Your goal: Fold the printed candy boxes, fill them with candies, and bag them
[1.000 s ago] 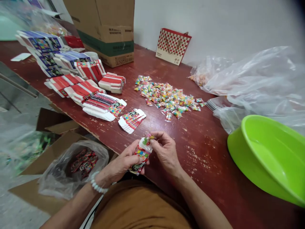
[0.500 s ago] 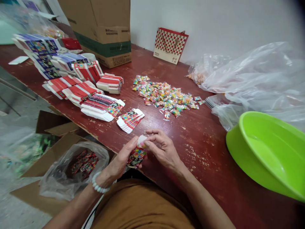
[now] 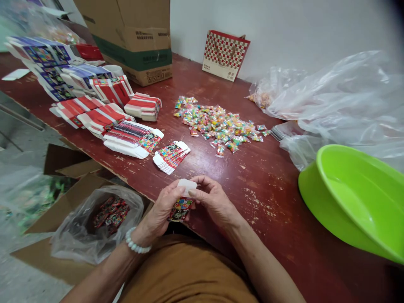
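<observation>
My left hand [image 3: 162, 206] is closed around a small printed candy box [image 3: 183, 204], red with colourful pictures, held upright at the table's front edge. Its white top flap [image 3: 187, 186] stands up. My right hand [image 3: 214, 204] pinches that flap between thumb and fingers. Part of the box is hidden behind my fingers. Just beyond my hands lies a fanned stack of flat boxes [image 3: 172, 155]. Farther back is a pile of small wrapped candies [image 3: 221, 124] in clear packets.
Bundles of flat red boxes [image 3: 102, 118] and purple boxes [image 3: 47, 54] stand at left, before a big carton [image 3: 142, 46]. A bag of filled boxes [image 3: 110, 214] sits in an open carton below. At right are a green basin [image 3: 325, 202], plastic bags [image 3: 341, 97] and a paper bag [image 3: 224, 54].
My right fingers have moved down and left onto the white flap, which shows more fully. The candy colour seen at the box's opening is out of sight. The view has shifted slightly.
</observation>
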`<state>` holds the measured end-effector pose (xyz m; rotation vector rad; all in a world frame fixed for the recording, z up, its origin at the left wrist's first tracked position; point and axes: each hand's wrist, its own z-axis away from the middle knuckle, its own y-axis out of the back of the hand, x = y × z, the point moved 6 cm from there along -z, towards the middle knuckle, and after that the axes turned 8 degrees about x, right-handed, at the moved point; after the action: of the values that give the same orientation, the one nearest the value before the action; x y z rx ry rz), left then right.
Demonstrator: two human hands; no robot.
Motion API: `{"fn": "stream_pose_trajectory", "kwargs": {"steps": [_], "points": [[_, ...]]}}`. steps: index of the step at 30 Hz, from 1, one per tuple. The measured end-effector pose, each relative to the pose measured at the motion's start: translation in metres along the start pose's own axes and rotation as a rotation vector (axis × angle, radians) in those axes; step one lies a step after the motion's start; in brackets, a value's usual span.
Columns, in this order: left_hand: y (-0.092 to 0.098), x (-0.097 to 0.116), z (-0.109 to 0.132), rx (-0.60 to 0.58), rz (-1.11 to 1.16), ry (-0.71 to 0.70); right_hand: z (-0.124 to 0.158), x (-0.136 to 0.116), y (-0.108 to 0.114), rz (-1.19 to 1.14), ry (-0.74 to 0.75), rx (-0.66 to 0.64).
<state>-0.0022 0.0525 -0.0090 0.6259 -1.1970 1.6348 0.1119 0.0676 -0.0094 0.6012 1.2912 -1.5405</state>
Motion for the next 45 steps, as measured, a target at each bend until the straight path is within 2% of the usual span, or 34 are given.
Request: {"fn": "stream_pose_trajectory", "kwargs": {"steps": [2,4,8,10,11,16,20,24,30,34,38,42,43,45], "points": [[-0.001,-0.002,0.000,0.010,-0.007,0.017,-0.003,0.004,0.000,0.012,-0.003,0.010],[-0.003,-0.003,0.000,-0.013,0.020,0.074,-0.004,0.000,0.001,0.051,0.080,0.026],[-0.007,-0.006,0.003,-0.095,0.137,0.262,0.007,-0.029,-0.002,0.364,0.551,0.027],[-0.006,-0.005,0.004,-0.099,0.161,0.298,0.012,-0.035,-0.006,0.507,0.666,-0.030],[-0.006,-0.004,0.004,-0.095,0.160,0.297,0.012,-0.034,-0.005,0.530,0.638,-0.052],[-0.005,-0.005,0.004,-0.055,0.107,0.229,0.001,-0.011,0.004,0.325,0.213,-0.054],[-0.003,-0.004,0.004,-0.013,0.061,0.149,-0.002,-0.004,0.004,0.206,0.112,-0.043],[-0.004,-0.004,0.005,-0.041,0.088,0.160,-0.003,-0.002,0.003,0.170,0.057,-0.073],[-0.005,-0.008,0.005,-0.053,0.091,0.169,0.002,-0.007,0.004,0.256,0.102,-0.144],[-0.005,-0.012,0.006,-0.037,0.089,0.132,0.004,-0.017,0.009,0.507,0.305,-0.025],[-0.004,-0.014,0.007,-0.007,0.109,0.114,0.003,-0.021,0.006,0.609,0.360,0.036],[-0.003,-0.016,0.006,0.013,0.106,0.149,0.006,-0.033,0.000,0.742,0.585,0.092],[-0.002,-0.016,0.006,0.021,0.097,0.156,0.006,-0.033,-0.001,0.747,0.601,0.095],[-0.003,-0.018,0.005,0.021,0.076,0.178,0.003,-0.029,0.000,0.700,0.543,0.075]]}}
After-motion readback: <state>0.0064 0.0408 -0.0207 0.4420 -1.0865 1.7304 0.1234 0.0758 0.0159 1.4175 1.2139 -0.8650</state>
